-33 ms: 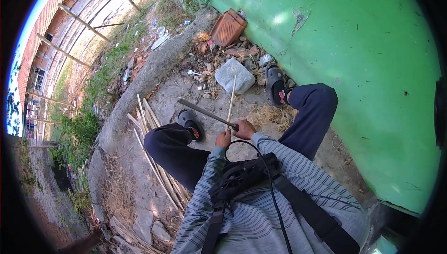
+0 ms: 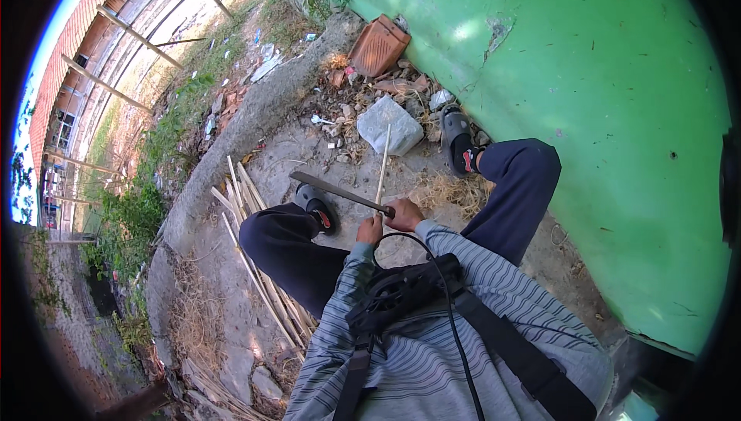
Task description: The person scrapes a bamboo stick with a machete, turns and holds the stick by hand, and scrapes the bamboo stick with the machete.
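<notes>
In the middle of the view my right hand (image 2: 404, 216) is closed round the handle of a machete (image 2: 338, 192). Its long dark blade reaches left, over my left shoe. A thin pale strip of split bamboo (image 2: 384, 168) is gripped in my left hand (image 2: 370, 229), right beside the machete's handle. The blade crosses the strip close above my left hand; whether the edge touches it I cannot tell. Away from me, the strip's far end lies over a pale grey stone block (image 2: 390, 125).
A bundle of bamboo strips (image 2: 266, 278) lies on the ground beside my left leg. Rubble and a broken orange roof tile (image 2: 379, 45) are beyond the block. A green wall (image 2: 602, 112) rises at right; a low concrete kerb (image 2: 231, 131) curves along the left.
The machete's tip has dropped slightly toward me, and more of the blade's flat side shows. Both hands stay in nearly the same place.
</notes>
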Demonstrator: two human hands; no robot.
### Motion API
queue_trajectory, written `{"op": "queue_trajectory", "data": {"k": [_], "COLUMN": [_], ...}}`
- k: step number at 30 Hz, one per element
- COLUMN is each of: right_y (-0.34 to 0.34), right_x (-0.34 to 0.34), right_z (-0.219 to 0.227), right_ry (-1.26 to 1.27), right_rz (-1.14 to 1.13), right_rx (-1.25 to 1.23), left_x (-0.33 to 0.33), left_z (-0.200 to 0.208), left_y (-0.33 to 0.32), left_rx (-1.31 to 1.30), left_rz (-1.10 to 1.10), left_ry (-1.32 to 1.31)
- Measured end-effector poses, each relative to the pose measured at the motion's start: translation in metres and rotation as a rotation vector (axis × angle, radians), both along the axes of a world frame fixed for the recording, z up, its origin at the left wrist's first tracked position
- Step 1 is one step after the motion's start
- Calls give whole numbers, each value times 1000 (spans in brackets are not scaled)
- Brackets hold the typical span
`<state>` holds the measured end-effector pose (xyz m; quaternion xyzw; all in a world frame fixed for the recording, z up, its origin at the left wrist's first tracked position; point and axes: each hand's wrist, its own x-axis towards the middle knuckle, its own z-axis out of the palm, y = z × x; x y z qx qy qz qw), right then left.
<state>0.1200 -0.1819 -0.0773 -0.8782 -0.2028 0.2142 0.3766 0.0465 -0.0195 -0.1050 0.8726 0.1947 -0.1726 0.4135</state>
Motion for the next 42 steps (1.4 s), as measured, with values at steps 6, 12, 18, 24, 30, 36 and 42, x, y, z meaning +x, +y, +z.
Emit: {"op": "queue_trajectory", "data": {"k": [6,12,18,24,30,36,42], "right_y": [-4,-22,-12,-11,-13,-17,-16], "right_x": [0,18,8,8,6,9,9], "right_z": [7,-2,14,19,3,-8,-15], "right_ry": [5,64,61,88,181,127,115], "right_rz": [-16,-222,-85,19,-68,-39,10], "right_rx": [-50,-132,-146,-281,-260,-188,-237], "left_x": [0,-5,10,3,-1,8,9], "left_z": [19,28,33,44,45,28,22], "left_y": [-6,-11,-16,-25,-34,-37,-41], "left_rx": [33,-8,125,258,345,409,448], "left_rz": [21,-53,-33,-56,-73,-98,-120], "left_ry": [-19,93,25,79,75,34,23]}}
